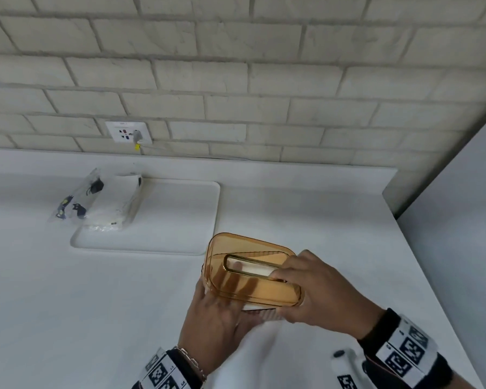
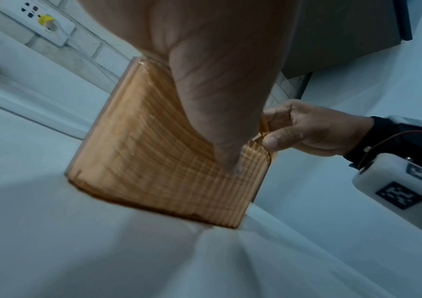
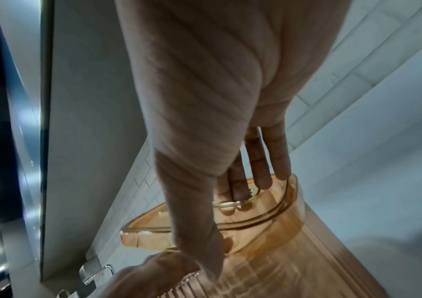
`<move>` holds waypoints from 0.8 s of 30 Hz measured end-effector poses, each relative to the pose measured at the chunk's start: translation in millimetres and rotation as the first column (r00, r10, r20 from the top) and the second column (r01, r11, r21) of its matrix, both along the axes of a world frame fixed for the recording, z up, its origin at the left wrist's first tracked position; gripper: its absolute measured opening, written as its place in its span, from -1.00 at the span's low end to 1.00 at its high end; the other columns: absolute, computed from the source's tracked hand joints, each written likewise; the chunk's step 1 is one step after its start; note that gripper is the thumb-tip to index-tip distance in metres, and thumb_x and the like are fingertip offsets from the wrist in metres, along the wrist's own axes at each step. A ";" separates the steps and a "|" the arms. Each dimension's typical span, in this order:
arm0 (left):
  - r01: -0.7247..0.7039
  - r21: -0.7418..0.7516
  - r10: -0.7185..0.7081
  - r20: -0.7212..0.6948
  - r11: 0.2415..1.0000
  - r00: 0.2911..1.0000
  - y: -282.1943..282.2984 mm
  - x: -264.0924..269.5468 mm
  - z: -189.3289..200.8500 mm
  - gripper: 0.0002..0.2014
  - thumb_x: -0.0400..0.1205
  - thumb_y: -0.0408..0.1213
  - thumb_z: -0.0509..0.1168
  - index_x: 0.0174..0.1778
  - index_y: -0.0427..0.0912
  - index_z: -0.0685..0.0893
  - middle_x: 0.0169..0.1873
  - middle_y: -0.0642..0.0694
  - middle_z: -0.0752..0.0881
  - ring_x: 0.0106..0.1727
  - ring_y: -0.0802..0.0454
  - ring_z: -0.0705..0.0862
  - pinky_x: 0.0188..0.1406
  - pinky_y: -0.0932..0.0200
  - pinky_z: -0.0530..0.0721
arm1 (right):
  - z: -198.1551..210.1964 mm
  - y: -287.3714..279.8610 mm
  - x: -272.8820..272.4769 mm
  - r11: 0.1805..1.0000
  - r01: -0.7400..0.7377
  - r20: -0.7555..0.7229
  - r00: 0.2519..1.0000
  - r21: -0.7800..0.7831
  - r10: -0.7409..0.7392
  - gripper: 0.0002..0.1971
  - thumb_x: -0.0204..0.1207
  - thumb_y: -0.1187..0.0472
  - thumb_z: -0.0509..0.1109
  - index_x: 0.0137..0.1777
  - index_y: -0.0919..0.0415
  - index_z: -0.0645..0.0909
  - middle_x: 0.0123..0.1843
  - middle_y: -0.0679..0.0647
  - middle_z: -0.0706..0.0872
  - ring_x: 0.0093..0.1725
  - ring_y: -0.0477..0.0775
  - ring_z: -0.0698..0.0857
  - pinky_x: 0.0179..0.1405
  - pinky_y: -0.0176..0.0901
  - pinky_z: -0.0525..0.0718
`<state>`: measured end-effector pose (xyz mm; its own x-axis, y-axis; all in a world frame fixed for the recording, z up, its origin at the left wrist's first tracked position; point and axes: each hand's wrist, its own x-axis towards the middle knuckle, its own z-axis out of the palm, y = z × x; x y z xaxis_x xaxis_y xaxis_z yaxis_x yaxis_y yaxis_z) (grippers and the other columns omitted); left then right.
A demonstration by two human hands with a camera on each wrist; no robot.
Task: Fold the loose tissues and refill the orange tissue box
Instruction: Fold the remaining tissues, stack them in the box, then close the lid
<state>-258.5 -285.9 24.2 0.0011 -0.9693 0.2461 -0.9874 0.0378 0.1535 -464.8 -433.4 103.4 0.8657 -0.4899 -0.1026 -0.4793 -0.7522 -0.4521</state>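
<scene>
White counter (image 1: 96, 304) carries the translucent orange ribbed plastic tissue box (image 1: 250, 279), stiff, light, probably slick. Left hand (image 1: 213, 318) grasps its ribbed side; right hand (image 1: 314, 287) pinches the lid's end, the sensible grip.

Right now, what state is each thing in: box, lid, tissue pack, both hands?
Translucent orange ribbed tissue box: upright on the counter.
Orange slotted lid: tilted, part lifted.
Plastic-wrapped white tissue pack: lying on the white tray.
Left hand: fingers under the lid.
Right hand: gripping the lid.
</scene>
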 end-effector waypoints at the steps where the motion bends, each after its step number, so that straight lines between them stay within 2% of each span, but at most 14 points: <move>1: -0.006 -0.001 0.006 -0.009 1.000 1.000 3.8 2.8 0.4 -0.24 0.65 0.42 0.30 0.70 0.06 0.52 0.72 -0.17 0.46 0.70 -0.31 0.48 0.58 -0.44 0.45 | -1.9 0.6 1.4 1.000 -0.007 -0.021 1.000 -0.016 0.007 -0.21 0.29 -0.49 0.30 0.50 -0.19 0.67 0.23 -0.32 0.64 0.23 -0.17 0.44 0.14 -0.35 0.57; 4: -0.033 -0.032 0.032 -0.023 0.999 0.999 18.0 13.6 0.1 -0.24 0.62 0.44 0.31 0.67 0.08 0.54 0.67 -0.11 0.54 0.70 -0.22 0.49 0.70 -0.40 0.28 | -5.3 0.5 5.9 0.998 -0.034 -0.081 0.996 -0.045 0.031 -0.21 0.31 -0.41 0.27 0.56 -0.17 0.62 0.26 -0.33 0.60 0.20 -0.27 0.32 0.02 -0.57 0.41; 7: -0.104 -0.041 0.102 -0.065 0.994 0.993 33.1 26.5 -1.0 -0.12 0.57 0.46 0.35 0.69 -0.07 0.54 0.74 -0.18 0.42 0.77 -0.26 0.36 0.65 -0.40 0.38 | -3.9 0.3 9.0 0.996 -0.063 -0.127 0.990 -0.062 0.054 -0.26 0.39 -0.38 0.35 0.59 -0.17 0.60 0.28 -0.32 0.57 0.20 -0.30 0.28 -0.02 -0.60 0.35; 10: -0.178 -0.040 0.167 -0.196 0.983 0.966 47.7 38.1 -0.6 -0.10 0.54 0.51 0.34 0.67 -0.03 0.57 0.79 -0.16 0.32 0.77 -0.19 0.35 0.61 -0.27 0.46 | 0.3 0.3 11.1 0.994 -0.081 -0.154 0.986 -0.075 0.069 -0.32 0.48 -0.30 0.48 0.61 -0.17 0.58 0.32 -0.31 0.56 0.25 -0.27 0.32 0.04 -0.54 0.41; 12: -0.281 -0.028 0.248 -0.393 0.959 0.885 55.9 41.4 1.1 -0.07 0.48 0.59 0.31 0.66 0.05 0.57 0.78 0.00 0.37 0.71 -0.03 0.45 0.55 -0.14 0.50 | 2.6 1.0 13.4 0.991 -0.100 -0.176 0.981 -0.087 0.083 -0.33 0.51 -0.29 0.50 0.62 -0.17 0.56 0.35 -0.30 0.56 0.29 -0.23 0.34 0.13 -0.42 0.50; 13: -0.346 0.002 0.297 -0.515 0.938 0.804 58.9 42.0 2.7 -0.07 0.44 0.62 0.31 0.65 0.13 0.56 0.74 0.12 0.43 0.64 0.07 0.53 0.49 -0.05 0.57 | 2.0 1.6 14.4 0.990 -0.106 -0.185 0.979 -0.095 0.087 -0.33 0.51 -0.28 0.50 0.63 -0.16 0.56 0.35 -0.29 0.56 0.31 -0.20 0.35 0.15 -0.37 0.52; 14: -0.396 0.045 0.336 -0.621 0.917 0.708 60.4 42.1 5.5 -0.08 0.39 0.64 0.31 0.63 0.23 0.55 0.66 0.23 0.50 0.53 0.19 0.61 0.36 0.07 0.67 | 1.1 1.9 15.5 0.989 -0.109 -0.187 0.978 -0.103 0.088 -0.33 0.51 -0.27 0.51 0.62 -0.14 0.57 0.35 -0.28 0.56 0.33 -0.18 0.35 0.14 -0.34 0.53; 15: -0.425 0.089 0.363 -0.691 0.901 0.625 60.2 42.1 9.3 -0.12 0.36 0.65 0.32 0.58 0.33 0.55 0.56 0.31 0.59 0.40 0.31 0.68 0.15 0.22 0.74 | -0.4 2.3 16.3 0.988 -0.109 -0.183 0.979 -0.110 0.087 -0.33 0.50 -0.26 0.52 0.61 -0.12 0.59 0.34 -0.26 0.57 0.33 -0.17 0.35 0.10 -0.32 0.51; 16: -0.437 0.117 0.375 -0.732 0.892 0.569 58.5 41.7 12.0 -0.20 0.36 0.63 0.34 0.52 0.39 0.56 0.45 0.33 0.67 0.26 0.38 0.73 -0.06 0.34 0.74 | -1.9 2.5 17.0 0.987 -0.108 -0.176 0.981 -0.118 0.086 -0.34 0.49 -0.25 0.53 0.59 -0.10 0.61 0.33 -0.25 0.58 0.33 -0.16 0.36 0.07 -0.32 0.49; 17: -0.438 0.129 0.371 -0.764 0.890 0.529 55.6 41.4 14.0 -0.29 0.40 0.56 0.39 0.46 0.41 0.58 0.35 0.33 0.74 0.18 0.41 0.76 -0.19 0.37 0.74 | -2.7 2.4 17.7 0.986 -0.107 -0.171 0.982 -0.124 0.085 -0.34 0.49 -0.24 0.54 0.58 -0.08 0.63 0.32 -0.23 0.59 0.33 -0.15 0.36 0.05 -0.31 0.48; 20: -0.415 0.128 0.331 -0.821 0.901 0.464 47.2 40.7 15.8 -0.46 0.46 0.24 0.50 0.39 0.31 0.66 0.18 0.36 0.82 0.16 0.43 0.77 -0.13 0.44 0.75 | -3.0 2.7 18.8 0.986 -0.110 -0.167 0.982 -0.123 0.089 -0.34 0.50 -0.25 0.55 0.58 -0.08 0.63 0.32 -0.23 0.60 0.34 -0.14 0.38 0.08 -0.29 0.51; 22: -0.395 0.144 0.325 -0.835 0.907 0.444 43.6 41.0 12.5 -0.45 0.48 0.16 0.52 0.42 0.28 0.66 0.15 0.39 0.83 0.17 0.37 0.80 -0.08 0.40 0.78 | -3.6 2.7 18.3 0.988 -0.103 -0.158 0.984 -0.116 0.084 -0.33 0.51 -0.28 0.55 0.60 -0.11 0.61 0.32 -0.25 0.59 0.34 -0.15 0.38 0.11 -0.31 0.52; 24: -0.376 0.155 0.318 -0.849 0.914 0.423 42.0 44.2 8.8 -0.39 0.49 0.11 0.55 0.50 0.29 0.62 0.22 0.34 0.81 0.20 0.31 0.80 -0.01 0.30 0.82 | -4.8 3.1 17.9 0.991 -0.087 -0.132 0.988 -0.102 0.073 -0.31 0.51 -0.29 0.56 0.62 -0.13 0.60 0.31 -0.26 0.59 0.31 -0.18 0.37 0.14 -0.33 0.54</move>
<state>-214.3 -243.9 33.0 0.5676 -0.8229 -0.0267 -0.3050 -0.2402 0.9215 -446.9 -430.3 98.6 0.8857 -0.4335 -0.1658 -0.4641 -0.8314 -0.3056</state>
